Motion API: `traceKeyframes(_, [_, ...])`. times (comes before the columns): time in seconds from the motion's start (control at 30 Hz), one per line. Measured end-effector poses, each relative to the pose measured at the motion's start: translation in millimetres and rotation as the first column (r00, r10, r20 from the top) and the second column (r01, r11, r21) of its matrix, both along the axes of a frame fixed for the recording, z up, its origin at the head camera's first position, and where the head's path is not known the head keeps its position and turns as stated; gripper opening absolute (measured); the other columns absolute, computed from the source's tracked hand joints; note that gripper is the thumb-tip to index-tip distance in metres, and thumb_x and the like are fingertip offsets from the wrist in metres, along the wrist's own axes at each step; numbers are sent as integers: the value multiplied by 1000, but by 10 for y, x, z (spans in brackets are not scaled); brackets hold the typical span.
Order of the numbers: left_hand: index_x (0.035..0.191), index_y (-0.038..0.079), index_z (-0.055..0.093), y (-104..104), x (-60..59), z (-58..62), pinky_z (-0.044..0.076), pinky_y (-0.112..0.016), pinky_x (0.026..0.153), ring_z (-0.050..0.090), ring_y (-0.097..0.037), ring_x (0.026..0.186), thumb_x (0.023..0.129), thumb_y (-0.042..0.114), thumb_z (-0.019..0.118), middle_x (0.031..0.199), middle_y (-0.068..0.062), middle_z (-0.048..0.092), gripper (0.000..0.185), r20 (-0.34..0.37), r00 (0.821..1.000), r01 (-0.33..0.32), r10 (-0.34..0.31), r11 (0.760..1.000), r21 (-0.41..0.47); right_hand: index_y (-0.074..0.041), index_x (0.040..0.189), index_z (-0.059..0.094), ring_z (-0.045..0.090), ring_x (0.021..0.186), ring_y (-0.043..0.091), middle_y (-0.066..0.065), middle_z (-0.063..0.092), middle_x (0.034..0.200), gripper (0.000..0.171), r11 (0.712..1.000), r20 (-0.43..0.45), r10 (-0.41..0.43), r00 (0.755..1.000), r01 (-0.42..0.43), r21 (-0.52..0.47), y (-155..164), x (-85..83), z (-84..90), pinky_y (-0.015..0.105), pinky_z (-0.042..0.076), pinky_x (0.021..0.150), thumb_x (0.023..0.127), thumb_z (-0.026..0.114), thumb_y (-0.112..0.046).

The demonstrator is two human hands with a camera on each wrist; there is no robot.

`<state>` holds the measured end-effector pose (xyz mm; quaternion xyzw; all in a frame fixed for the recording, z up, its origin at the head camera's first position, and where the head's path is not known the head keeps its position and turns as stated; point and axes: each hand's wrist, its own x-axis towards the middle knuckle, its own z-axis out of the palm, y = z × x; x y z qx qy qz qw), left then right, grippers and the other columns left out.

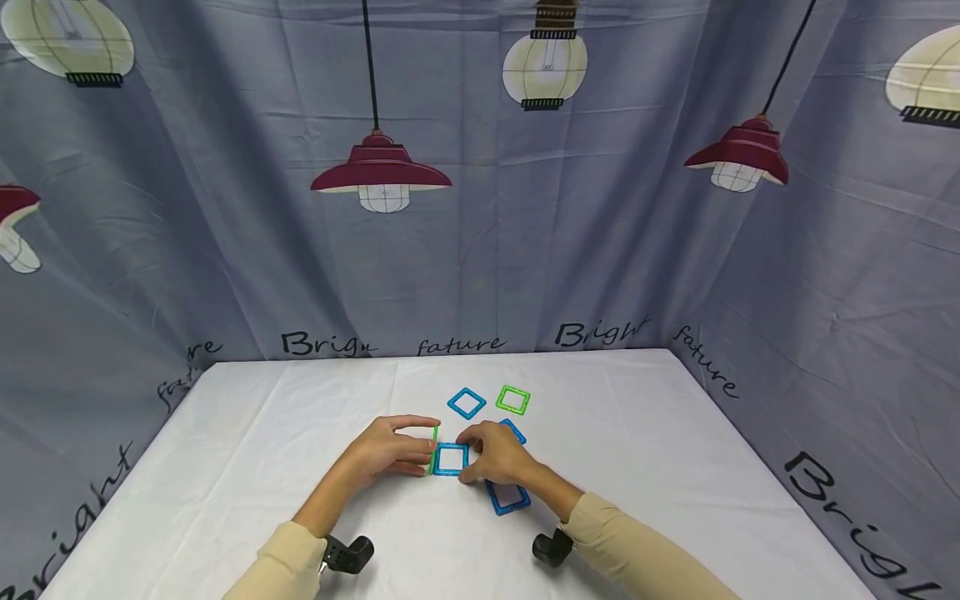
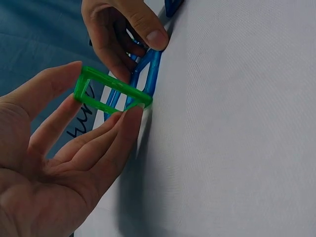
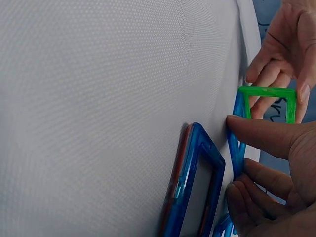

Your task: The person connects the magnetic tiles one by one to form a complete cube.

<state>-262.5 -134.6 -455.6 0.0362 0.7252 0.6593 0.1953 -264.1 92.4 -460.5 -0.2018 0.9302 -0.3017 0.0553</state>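
head view: left hand (image 1: 390, 450) pinches green square frame (image 1: 434, 448) upright against the edge of blue square frame (image 1: 451, 459), lying flat on white surface (image 1: 225, 450); right hand (image 1: 495, 454) grips the blue frame's other side.

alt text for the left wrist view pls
A left hand pinches a green plastic square frame tile upright against the edge of a blue square frame tile lying on a white tablecloth. The right hand presses the blue tile down.
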Motion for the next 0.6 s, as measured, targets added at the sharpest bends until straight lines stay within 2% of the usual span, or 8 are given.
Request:
traceKeyframes(0.2, [140,1,58,-32,-21,-44,64,-42,80,73,-21,86,86,8,78,102,-15,75,58,-7,999,33,-33,999,13,-8,118,74,58,94,17,4,68,103,51,1000,5,-1,1000,1,0,-3,-9,-9,35,53,83,71,92,-18])
traceKeyframes(0.4, [142,-1,55,-65,-40,-99,64,-43,81,73,-20,86,87,5,77,101,-17,75,60,0,999,53,-53,996,74,-8,116,74,57,93,17,3,67,102,51,1000,7,5,1000,-5,2,12,-18,-7,32,52,80,70,93,-18])
traceKeyframes(0.6, [143,-2,54,-89,-30,-104,63,-44,82,72,-19,85,87,5,78,98,-16,76,61,2,998,63,-64,992,106,-7,118,72,58,93,18,5,68,105,52,999,58,14,998,-12,-30,32,-50,46,33,51,80,71,92,-18])
